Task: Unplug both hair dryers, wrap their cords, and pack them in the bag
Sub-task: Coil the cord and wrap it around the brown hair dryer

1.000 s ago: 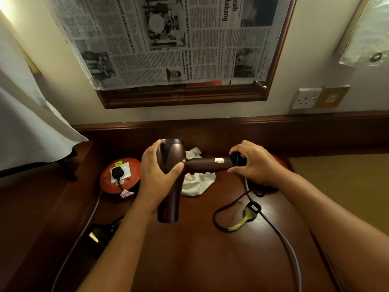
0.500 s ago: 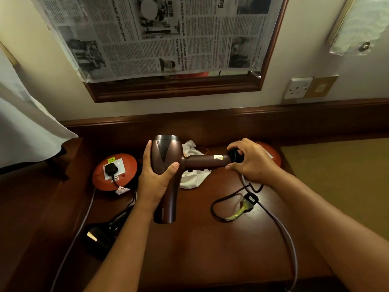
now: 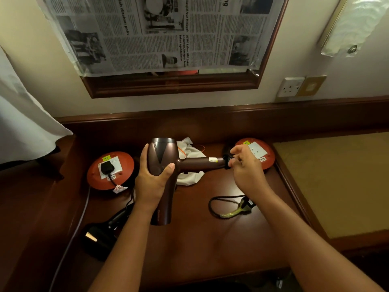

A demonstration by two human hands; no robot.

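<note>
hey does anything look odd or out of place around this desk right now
Yes: newspaper is taped over the framed mirror on the wall, hiding nearly all the glass. On the desk, nothing looks spilled or broken; the cord just lies in a loose loop.

The single head view looks steeply down, close over the wooden desk (image 3: 210, 239), facing the wall.
</note>
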